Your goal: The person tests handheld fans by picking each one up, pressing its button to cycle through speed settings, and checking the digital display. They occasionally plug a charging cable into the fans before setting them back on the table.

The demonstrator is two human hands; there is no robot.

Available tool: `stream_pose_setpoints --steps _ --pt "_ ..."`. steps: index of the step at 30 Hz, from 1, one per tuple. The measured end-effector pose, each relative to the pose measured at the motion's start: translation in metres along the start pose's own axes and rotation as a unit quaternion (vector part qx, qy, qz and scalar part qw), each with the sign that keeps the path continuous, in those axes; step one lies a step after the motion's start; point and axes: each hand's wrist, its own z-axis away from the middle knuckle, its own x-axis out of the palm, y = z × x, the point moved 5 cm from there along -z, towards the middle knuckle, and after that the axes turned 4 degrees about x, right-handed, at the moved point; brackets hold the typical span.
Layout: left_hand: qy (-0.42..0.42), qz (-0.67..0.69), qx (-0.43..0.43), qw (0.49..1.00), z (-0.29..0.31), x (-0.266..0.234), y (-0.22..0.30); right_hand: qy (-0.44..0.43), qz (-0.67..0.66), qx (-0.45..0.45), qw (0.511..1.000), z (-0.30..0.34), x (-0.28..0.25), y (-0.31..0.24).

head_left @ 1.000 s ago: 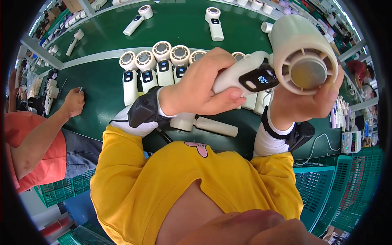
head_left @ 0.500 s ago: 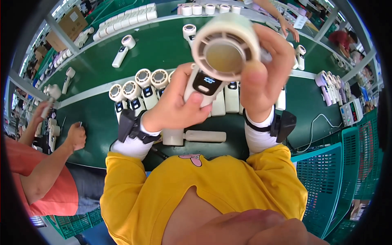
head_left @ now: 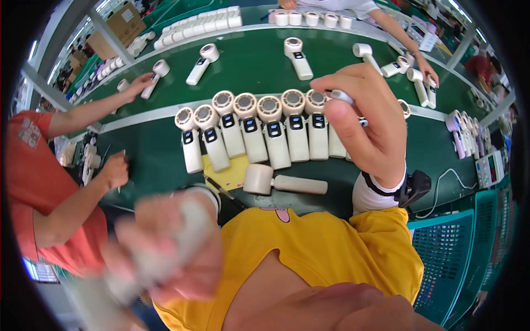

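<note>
My left hand (head_left: 165, 248) is low at the left, blurred by motion, its fingers wrapped round a cream handheld fan (head_left: 190, 231). The fan's other end is smeared toward the lower left. Above the bench my right hand (head_left: 372, 121) is raised, thumb and forefinger pinching a small white stick-like piece with a dark tip (head_left: 341, 96); its exact kind is unclear. Below that hand, a row of cream handheld fans (head_left: 274, 140) with lit displays lies on the green bench, partly covered at its right end. Nearer me, another cream fan (head_left: 298, 184) lies sideways.
A yellow paper (head_left: 227, 172) and a black pen (head_left: 220, 186) lie beside the sideways fan. More fans (head_left: 298, 60) rest on the belt beyond the rail. A co-worker's arm (head_left: 105, 113) reaches in at left. Right are a power supply (head_left: 489, 168), a white cable (head_left: 441, 185) and teal crates (head_left: 444, 254).
The fan held up between both hands has swung down to the lower left in my left hand. My right hand has let go of its head. The co-worker's hand now reaches a belt fan.
</note>
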Motion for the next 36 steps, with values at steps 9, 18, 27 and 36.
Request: stream_pose_setpoints --steps 9,18,27,36 --pt "0.031 0.087 -0.169 0.981 -0.007 -0.001 -0.003 -0.003 -0.019 0.036 0.999 0.002 0.009 0.004" --pt "-0.022 -0.012 -0.487 0.873 0.023 -0.014 -0.056 -0.048 -0.041 0.087 0.994 0.008 0.018 0.004" --pt "-0.103 0.223 -0.694 0.677 0.067 0.014 -0.106 -0.087 -0.123 0.178 0.972 0.009 0.037 0.011" --pt "-0.152 0.272 -0.670 0.674 0.066 0.015 -0.101 -0.246 -0.111 0.141 0.953 0.008 0.029 0.009"
